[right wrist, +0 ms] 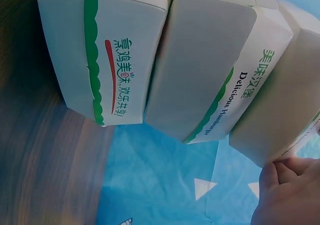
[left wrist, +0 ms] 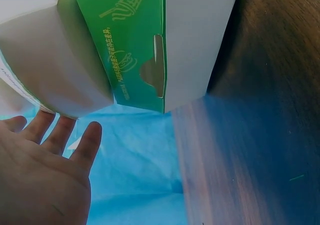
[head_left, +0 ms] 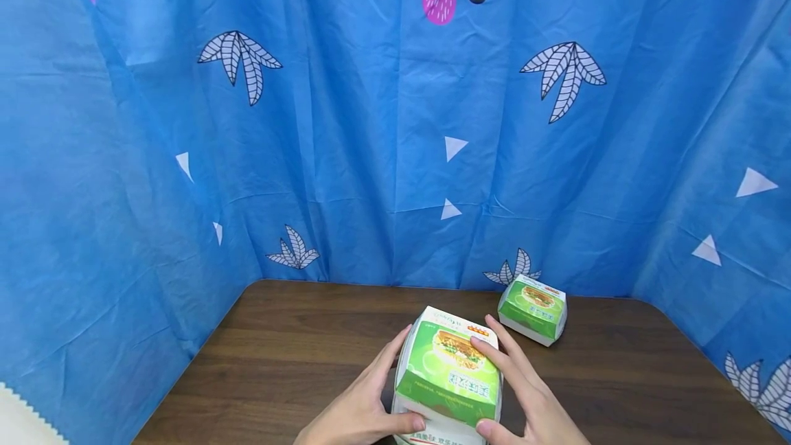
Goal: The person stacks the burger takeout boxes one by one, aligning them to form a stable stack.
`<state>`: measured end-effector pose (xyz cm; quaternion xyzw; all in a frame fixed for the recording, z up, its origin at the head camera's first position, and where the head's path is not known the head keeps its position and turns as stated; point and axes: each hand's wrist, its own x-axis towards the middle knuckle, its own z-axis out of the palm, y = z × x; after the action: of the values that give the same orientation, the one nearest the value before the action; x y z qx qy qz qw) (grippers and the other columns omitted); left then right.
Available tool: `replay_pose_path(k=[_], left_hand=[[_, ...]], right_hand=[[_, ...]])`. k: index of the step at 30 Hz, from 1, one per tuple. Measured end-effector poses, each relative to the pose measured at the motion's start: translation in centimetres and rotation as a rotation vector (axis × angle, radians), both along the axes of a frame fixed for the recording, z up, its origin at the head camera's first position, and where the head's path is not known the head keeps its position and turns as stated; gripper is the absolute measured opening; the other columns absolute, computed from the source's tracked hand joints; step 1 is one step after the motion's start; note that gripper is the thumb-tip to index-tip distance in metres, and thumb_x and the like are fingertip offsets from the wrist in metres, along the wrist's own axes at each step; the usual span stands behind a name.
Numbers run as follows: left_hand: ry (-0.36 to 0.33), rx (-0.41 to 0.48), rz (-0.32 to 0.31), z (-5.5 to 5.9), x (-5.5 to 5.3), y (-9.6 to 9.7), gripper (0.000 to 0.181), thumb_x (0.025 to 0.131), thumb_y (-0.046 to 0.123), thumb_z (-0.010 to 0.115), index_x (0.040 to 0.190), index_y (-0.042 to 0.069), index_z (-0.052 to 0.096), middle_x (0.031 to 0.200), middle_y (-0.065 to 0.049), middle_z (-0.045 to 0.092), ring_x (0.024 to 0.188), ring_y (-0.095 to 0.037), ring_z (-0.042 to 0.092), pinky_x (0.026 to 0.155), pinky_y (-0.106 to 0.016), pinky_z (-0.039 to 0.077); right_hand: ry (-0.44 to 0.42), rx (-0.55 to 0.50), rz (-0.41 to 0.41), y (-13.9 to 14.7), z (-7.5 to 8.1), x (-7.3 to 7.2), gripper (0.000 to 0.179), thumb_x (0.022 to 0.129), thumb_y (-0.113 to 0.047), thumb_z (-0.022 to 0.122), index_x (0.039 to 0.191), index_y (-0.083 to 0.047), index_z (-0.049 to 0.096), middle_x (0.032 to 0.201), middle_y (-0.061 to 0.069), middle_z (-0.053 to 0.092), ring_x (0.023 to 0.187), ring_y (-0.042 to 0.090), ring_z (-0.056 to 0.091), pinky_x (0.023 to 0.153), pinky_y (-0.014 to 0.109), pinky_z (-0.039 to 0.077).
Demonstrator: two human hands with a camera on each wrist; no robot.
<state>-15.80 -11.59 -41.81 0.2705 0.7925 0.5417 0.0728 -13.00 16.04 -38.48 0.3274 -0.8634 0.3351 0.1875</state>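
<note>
Both hands hold the top burger box (head_left: 454, 380), green and white with a printed burger on its lid, at the top of a stack. My left hand (head_left: 364, 400) grips its left side, thumb across the front. The right hand (head_left: 525, 397) grips the right side, with fingers over the lid and thumb at the front corner. In the right wrist view, the held box (right wrist: 275, 110) tilts away from a middle box (right wrist: 200, 60), which rests on a bottom box (right wrist: 120, 60). In the left wrist view, fingers touch the held box's (left wrist: 55, 65) edge beside a green slotted side (left wrist: 132, 50).
Another green and white burger box (head_left: 534, 307) sits toward the back right of the dark wooden table (head_left: 278, 349). A blue patterned curtain (head_left: 346, 156) hangs behind the table and along both sides. Something white (head_left: 25, 421) shows at the lower left corner.
</note>
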Motion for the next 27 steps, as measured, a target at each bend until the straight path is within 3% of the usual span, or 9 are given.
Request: replay_pose_path(k=[8,14,18,23,27], left_hand=[[0.059,-0.006,-0.003,0.0,-0.1,0.0,0.107,0.077,0.031,0.081,0.152,0.042,0.006,0.154,0.021,0.023,0.136,-0.01,0.032,0.112,-0.038,0.03],[0.107,0.012,-0.027,-0.5,-0.1,-0.1,0.109,0.079,0.032,0.08,0.154,0.037,0.002,0.155,0.015,0.023,0.136,-0.013,0.033,0.111,-0.033,0.031],[0.109,-0.025,-0.003,-0.7,0.0,-0.1,0.11,0.078,0.037,0.079,0.153,0.039,-0.002,0.156,0.014,0.021,0.137,-0.014,0.031,0.11,-0.037,0.033],[0.045,-0.034,0.009,-0.3,0.2,-0.3,0.112,0.078,0.041,0.079,0.152,0.042,-0.005,0.156,0.016,0.018,0.137,-0.016,0.029,0.108,-0.048,0.034],[0.096,-0.041,0.016,0.4,0.2,-0.8,0.116,0.075,0.043,0.08,0.153,0.039,-0.006,0.155,0.016,0.019,0.136,-0.015,0.032,0.107,-0.048,0.037]], right_hand=[[-0.08,0.0,0.011,-0.1,0.3,0.0,0.081,0.081,-0.022,0.07,0.151,-0.025,0.029,0.161,0.001,0.013,0.135,-0.004,0.024,0.085,0.033,0.048],[-0.149,-0.009,0.035,-0.2,0.6,-0.2,0.079,0.083,-0.023,0.067,0.152,-0.029,0.027,0.162,-0.002,0.009,0.138,-0.01,0.014,0.083,0.052,0.047],[-0.139,0.005,0.049,0.0,0.7,-0.3,0.079,0.083,-0.022,0.066,0.152,-0.028,0.027,0.162,-0.002,0.01,0.14,-0.007,0.014,0.086,0.043,0.048],[-0.164,0.026,0.035,0.1,0.7,-0.3,0.077,0.085,-0.025,0.067,0.151,-0.031,0.027,0.162,-0.006,0.011,0.138,-0.007,0.017,0.087,0.036,0.048],[-0.179,0.056,0.024,0.2,0.8,-0.3,0.076,0.087,-0.028,0.067,0.151,-0.034,0.026,0.161,-0.007,0.009,0.136,-0.002,0.022,0.087,0.037,0.048]])
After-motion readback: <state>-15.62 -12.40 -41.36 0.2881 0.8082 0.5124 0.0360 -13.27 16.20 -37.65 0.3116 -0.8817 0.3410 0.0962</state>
